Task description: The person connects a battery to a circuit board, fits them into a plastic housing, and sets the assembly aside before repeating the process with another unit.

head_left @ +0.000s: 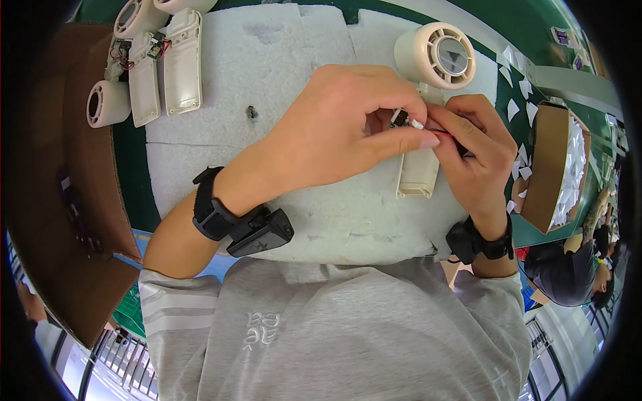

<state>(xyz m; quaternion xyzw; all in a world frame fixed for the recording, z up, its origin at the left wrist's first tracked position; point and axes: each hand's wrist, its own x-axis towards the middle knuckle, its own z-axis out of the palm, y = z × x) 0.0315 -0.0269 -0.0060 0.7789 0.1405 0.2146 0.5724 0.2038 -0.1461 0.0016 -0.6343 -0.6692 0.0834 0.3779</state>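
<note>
My left hand pinches a small circuit board, mostly hidden by the fingers. A white plug shows at its thumb and fingertips. From there red and black wires run into my right hand, whose fingers are closed on them. Whether the plug is seated in the board I cannot tell. Beneath both hands lies an open cream handle shell. At its far end sits a round cream fan head with a ring of slots and a shiny round centre.
White foam padding covers the work surface. More cream fan parts lie at the far left, some with wires showing. A tall cardboard box stands left. At right are a carton of white pieces and scattered white scraps. Another person is beyond.
</note>
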